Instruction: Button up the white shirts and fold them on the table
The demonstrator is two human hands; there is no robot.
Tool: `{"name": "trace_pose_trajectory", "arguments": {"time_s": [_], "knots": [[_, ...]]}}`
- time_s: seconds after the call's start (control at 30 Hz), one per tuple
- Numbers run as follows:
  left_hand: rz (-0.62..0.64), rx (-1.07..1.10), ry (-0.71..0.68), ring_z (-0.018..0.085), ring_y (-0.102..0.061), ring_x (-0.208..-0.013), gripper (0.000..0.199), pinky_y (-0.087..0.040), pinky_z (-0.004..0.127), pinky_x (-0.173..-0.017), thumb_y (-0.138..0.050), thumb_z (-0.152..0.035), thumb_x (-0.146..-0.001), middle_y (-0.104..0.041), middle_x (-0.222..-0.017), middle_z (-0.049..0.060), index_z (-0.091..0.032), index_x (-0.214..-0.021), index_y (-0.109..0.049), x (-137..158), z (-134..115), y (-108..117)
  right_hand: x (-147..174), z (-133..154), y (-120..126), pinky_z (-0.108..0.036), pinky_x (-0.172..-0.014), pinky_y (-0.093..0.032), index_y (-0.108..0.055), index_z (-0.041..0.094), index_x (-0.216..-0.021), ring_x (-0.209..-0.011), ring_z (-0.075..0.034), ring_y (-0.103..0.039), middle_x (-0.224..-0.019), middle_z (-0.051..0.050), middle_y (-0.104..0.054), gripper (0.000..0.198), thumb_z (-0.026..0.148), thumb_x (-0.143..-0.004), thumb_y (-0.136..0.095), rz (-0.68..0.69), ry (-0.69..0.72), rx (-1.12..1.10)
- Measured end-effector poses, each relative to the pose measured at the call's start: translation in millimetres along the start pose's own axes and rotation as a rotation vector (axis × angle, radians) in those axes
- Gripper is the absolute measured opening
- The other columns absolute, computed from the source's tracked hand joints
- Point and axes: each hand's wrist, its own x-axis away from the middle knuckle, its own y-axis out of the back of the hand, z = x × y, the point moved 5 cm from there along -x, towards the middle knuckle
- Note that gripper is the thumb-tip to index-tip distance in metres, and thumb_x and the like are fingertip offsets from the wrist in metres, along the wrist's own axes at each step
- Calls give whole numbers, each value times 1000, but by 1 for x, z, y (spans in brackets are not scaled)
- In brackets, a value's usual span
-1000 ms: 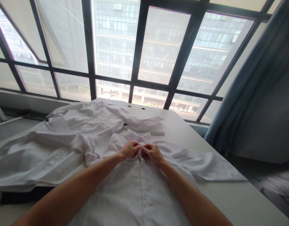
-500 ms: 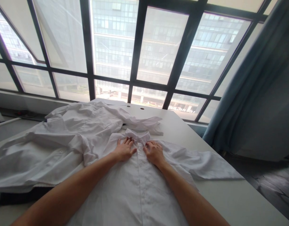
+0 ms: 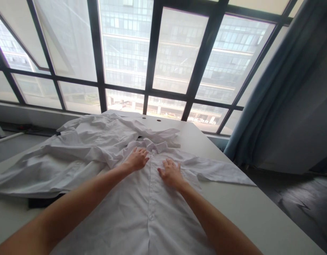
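Note:
A white button-front shirt (image 3: 137, 205) lies spread face up on the table, its collar (image 3: 150, 144) pointing away from me. My left hand (image 3: 138, 158) rests with fingers apart on the cloth left of the button line, just below the collar. On the other side of the buttons, my right hand (image 3: 171, 173) presses down with its fingers spread on the chest. The right-side sleeve (image 3: 222, 171) stretches out to the table's right edge. The lower end of the shirt runs out of view beneath my arms.
More white shirts (image 3: 81, 141) lie rumpled at the left and back. A dark item (image 3: 43, 202) shows under them. The white table (image 3: 232, 209) has two round holes near its far end. Large windows (image 3: 179, 53) stand behind, and a blue-grey curtain (image 3: 261, 92) hangs at the right.
My right hand has moved from the collar down onto the chest, its fingers spreading. My left hand has moved slightly left, off the collar. The camera has shifted a little.

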Motion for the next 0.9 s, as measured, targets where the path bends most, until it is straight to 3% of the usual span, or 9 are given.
{"name": "trace_pose_trajectory", "arguments": {"time_s": [0.1, 0.2, 0.3, 0.43, 0.53, 0.63, 0.7, 0.8, 0.9], "knots": [[83, 61, -8, 30, -45, -136, 49, -27, 53, -115, -41, -49, -100, -51, -146, 14, -20, -137, -54, 46, -10, -6, 25, -10, -8, -63, -114, -10, -34, 16, -153, -150, -33, -16, -162, -16, -23, 66, 52, -98, -33, 93, -38, -11], [154, 97, -67, 30, -35, -143, 54, -24, 56, -116, -39, -52, -100, -39, -155, 14, -21, -145, -46, 74, -13, -11, 24, -16, -6, -61, -114, -13, -30, 17, -155, -150, -32, -12, -164, -13, -19, 64, 50, -100, -31, 83, -23, -22], [143, 90, -52, 28, -33, -144, 48, -21, 57, -117, -41, -43, -102, -37, -156, 13, -20, -144, -46, 76, -11, -4, 19, -10, 8, -52, -116, -16, -45, 14, -146, -146, -29, -26, -158, -15, -33, 54, 40, -100, -35, -68, 27, 8], [-3, 69, -15, 29, -52, -127, 31, -37, 48, -109, -52, -32, -97, -60, -134, 15, -15, -120, -64, 79, -24, 25, 48, 19, 29, -37, -101, -35, -67, 12, -115, -117, -26, -56, -125, -17, -65, 33, 29, -95, -46, -206, 160, 45], [33, 197, -166, 21, -65, -88, 23, -49, 31, -82, -58, -33, -94, -70, -93, 8, -15, -85, -69, 108, -54, 46, 91, 40, 32, -28, -70, -40, -72, 17, -91, -77, -18, -61, -87, -8, -72, 29, 40, -92, -54, -17, 256, -69], [237, 426, -416, 11, -58, -62, 29, -42, 21, -60, -68, -41, -88, -66, -72, 1, -17, -71, -65, 150, -89, 59, 132, 52, 31, -24, -56, -31, -72, 18, -77, -60, -12, -53, -69, -1, -68, 34, 51, -84, -64, 250, 352, -152], [331, 503, -502, 10, -56, -60, 25, -38, 20, -56, -78, -41, -78, -66, -73, -2, -19, -76, -67, 173, -106, 66, 152, 54, 32, -23, -54, -30, -72, 18, -79, -59, -11, -51, -69, 0, -67, 39, 57, -74, -72, 386, 402, -168], [380, 498, -491, 10, -57, -63, 23, -38, 20, -57, -84, -32, -71, -68, -79, -3, -21, -85, -69, 189, -116, 70, 168, 55, 33, -23, -55, -31, -73, 20, -86, -63, -13, -54, -76, 0, -70, 48, 58, -59, -83, 462, 445, -115], [386, 495, -479, 11, -59, -68, 8, -40, 21, -62, -75, -17, -79, -69, -82, -2, -21, -85, -70, 191, -117, 72, 177, 59, 35, -23, -58, -33, -74, 22, -86, -69, -15, -57, -82, -2, -72, 26, 43, -71, -78, 427, 507, -31]]}}
